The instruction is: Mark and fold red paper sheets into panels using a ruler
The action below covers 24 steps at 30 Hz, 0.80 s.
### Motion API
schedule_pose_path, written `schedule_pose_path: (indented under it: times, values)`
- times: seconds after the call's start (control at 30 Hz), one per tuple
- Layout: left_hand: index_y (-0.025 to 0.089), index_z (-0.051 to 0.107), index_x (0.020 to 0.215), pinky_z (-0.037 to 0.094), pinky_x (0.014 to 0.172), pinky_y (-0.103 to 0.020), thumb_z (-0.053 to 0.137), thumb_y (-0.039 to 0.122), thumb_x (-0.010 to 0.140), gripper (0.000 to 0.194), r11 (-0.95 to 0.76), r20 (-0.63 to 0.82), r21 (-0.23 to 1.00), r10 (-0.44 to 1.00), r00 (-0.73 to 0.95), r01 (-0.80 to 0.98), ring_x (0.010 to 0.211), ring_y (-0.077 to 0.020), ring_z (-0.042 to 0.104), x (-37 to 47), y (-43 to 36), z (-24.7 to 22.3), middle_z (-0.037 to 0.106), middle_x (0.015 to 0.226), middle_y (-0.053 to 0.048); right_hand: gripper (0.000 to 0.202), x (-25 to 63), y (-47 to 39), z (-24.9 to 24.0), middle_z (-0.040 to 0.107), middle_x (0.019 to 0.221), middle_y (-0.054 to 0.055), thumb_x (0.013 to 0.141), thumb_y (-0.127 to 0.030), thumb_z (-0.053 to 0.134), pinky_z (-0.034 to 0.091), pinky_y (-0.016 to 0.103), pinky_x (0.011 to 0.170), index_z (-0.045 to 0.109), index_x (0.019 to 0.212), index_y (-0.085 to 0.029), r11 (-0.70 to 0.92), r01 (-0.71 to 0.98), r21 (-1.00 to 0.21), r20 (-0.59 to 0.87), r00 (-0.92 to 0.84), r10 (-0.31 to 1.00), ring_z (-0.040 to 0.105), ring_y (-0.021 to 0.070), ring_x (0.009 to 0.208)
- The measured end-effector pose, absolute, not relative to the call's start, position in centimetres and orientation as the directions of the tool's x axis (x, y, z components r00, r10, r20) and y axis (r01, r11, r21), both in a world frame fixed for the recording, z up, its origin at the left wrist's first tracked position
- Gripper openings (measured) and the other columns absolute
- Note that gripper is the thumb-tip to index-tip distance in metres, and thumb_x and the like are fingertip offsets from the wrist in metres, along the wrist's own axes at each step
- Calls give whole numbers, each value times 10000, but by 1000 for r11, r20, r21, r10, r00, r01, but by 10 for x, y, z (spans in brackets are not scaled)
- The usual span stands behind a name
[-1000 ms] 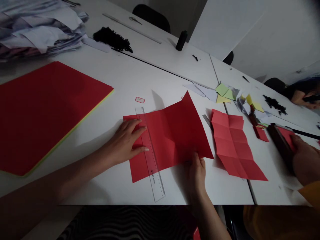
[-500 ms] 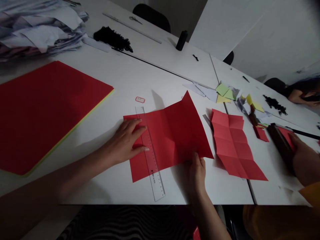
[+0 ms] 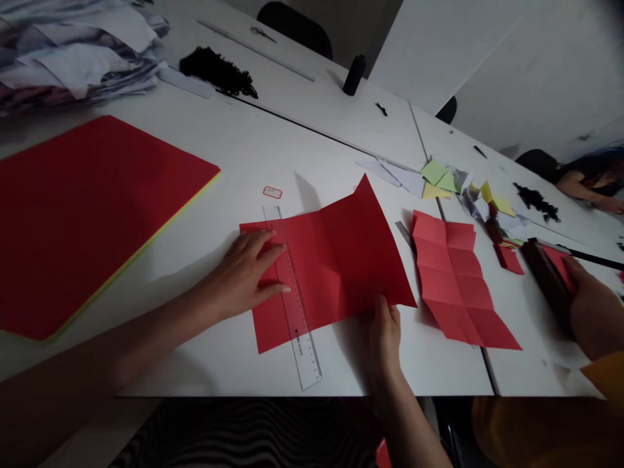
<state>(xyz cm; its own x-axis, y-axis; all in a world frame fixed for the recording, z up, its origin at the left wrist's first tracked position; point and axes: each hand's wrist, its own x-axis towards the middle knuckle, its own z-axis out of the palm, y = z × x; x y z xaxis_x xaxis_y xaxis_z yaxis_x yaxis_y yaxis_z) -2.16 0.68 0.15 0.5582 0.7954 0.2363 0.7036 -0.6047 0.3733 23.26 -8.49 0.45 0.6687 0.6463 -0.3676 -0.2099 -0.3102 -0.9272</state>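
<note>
A creased sheet of red paper (image 3: 322, 260) lies in front of me, its right half raised off the table. Across its left part rests a clear plastic ruler (image 3: 298, 325), sticking out past the sheet's lower edge. My left hand (image 3: 253, 263) presses on the ruler and paper with fingers spread. At the sheet's lower right edge, my right hand (image 3: 385, 331) pinches the paper, thumb on top and the other fingers partly hidden beneath. A second red sheet (image 3: 453, 279), creased into a grid, lies right of my right hand, with the end of a metal ruler (image 3: 403, 233) beside it.
A stack of red paper (image 3: 97, 221) with a yellow edge lies left, below a heap of white papers (image 3: 73, 58). Black cord (image 3: 219, 71) and a black bottle (image 3: 354, 75) stand farther back. At right, another person's hand (image 3: 595, 305) holds a dark block with red paper.
Almost nothing differs. The whole view has shifted very slightly; both my hands, the ruler and the red sheet keep their places.
</note>
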Motion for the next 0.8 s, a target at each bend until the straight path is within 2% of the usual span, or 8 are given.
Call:
schedule_pose_path:
  times: [0.13, 0.27, 0.43, 0.53, 0.67, 0.8]
  values:
    - [152, 515, 1302, 348, 1096, -511, 574, 561, 856, 607, -596, 237, 401, 801, 550, 696, 1308, -348, 366, -22, 7, 2, 367, 1422, -165, 365, 234, -85, 4, 586, 683, -10, 748, -529, 650, 457, 312, 600, 622, 850, -180, -336, -203, -920, -380, 678, 629, 528, 160, 617]
    - [164, 509, 1305, 347, 1093, -521, 559, 571, 862, 603, -599, 234, 399, 798, 555, 694, 1300, -347, 374, -21, 7, 2, 367, 1423, -162, 386, 235, -86, 2, 629, 752, 9, 763, -530, 639, 471, 317, 631, 636, 916, -176, -324, -175, -930, -354, 666, 657, 556, 172, 663]
    - [146, 517, 1301, 337, 1101, -510, 581, 559, 853, 613, -592, 234, 413, 803, 548, 692, 1307, -355, 369, -21, 7, 2, 368, 1420, -168, 397, 234, -86, 2, 650, 763, 20, 795, -553, 607, 464, 306, 584, 644, 929, -180, -322, -167, -932, -351, 642, 681, 576, 182, 670]
    - [150, 514, 1305, 336, 1101, -511, 581, 564, 852, 617, -594, 234, 410, 802, 549, 693, 1319, -357, 357, -22, 7, 2, 377, 1414, -168, 418, 233, -84, 7, 689, 851, 40, 804, -545, 610, 502, 319, 639, 647, 1009, -182, -313, -190, -931, -362, 608, 707, 623, 199, 746]
    - [147, 512, 1308, 336, 1100, -510, 588, 564, 848, 626, -593, 219, 391, 803, 555, 704, 1315, -351, 361, -22, 6, 3, 396, 1404, -172, 392, 233, -85, 21, 707, 1008, 43, 764, -505, 692, 520, 315, 773, 664, 1016, -206, -291, -292, -911, -402, 475, 783, 649, 210, 935]
    - [155, 514, 1309, 341, 1092, -499, 591, 579, 838, 639, -588, 215, 365, 808, 549, 722, 1317, -347, 357, -22, 5, 5, 400, 1404, -167, 386, 236, -91, 34, 718, 949, 59, 660, -426, 789, 513, 360, 827, 687, 943, -183, -394, -230, -890, -438, 186, 879, 658, 234, 919]
